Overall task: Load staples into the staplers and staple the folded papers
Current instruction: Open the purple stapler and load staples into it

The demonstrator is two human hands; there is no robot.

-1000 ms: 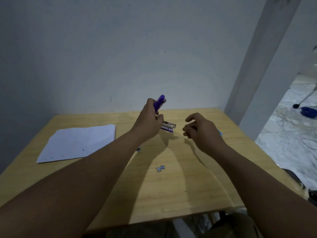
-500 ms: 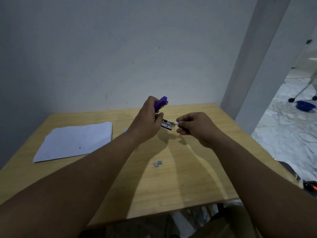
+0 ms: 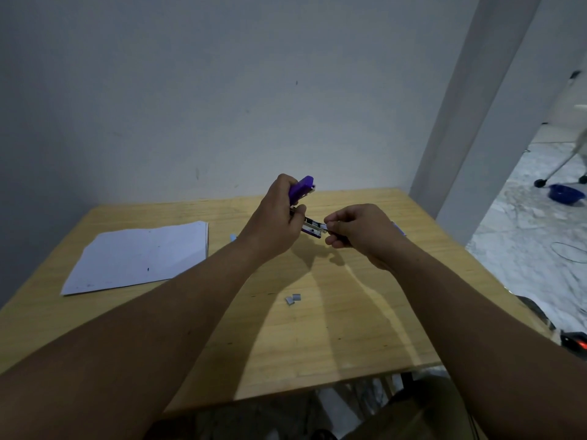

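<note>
My left hand (image 3: 273, 222) grips the purple stapler (image 3: 301, 193) above the table's (image 3: 317, 360) far middle, lid hinged up. My right hand (image 3: 359, 233) pinches a staple strip (image 3: 327, 228) at the open channel's mouth. Tilted, the strip could jam or snap, joining the staple bits (image 3: 293, 299) lying nearer me. The folded papers (image 3: 139, 255) wait left. I read no brand or writing anywhere.

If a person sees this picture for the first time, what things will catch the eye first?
First, the two hands raised over the middle of the table: the left hand holds an opened purple stapler, and the right hand pinches something small at its metal tray. Next, the white papers lying at the far left, and the small grey staples near the middle.
</note>
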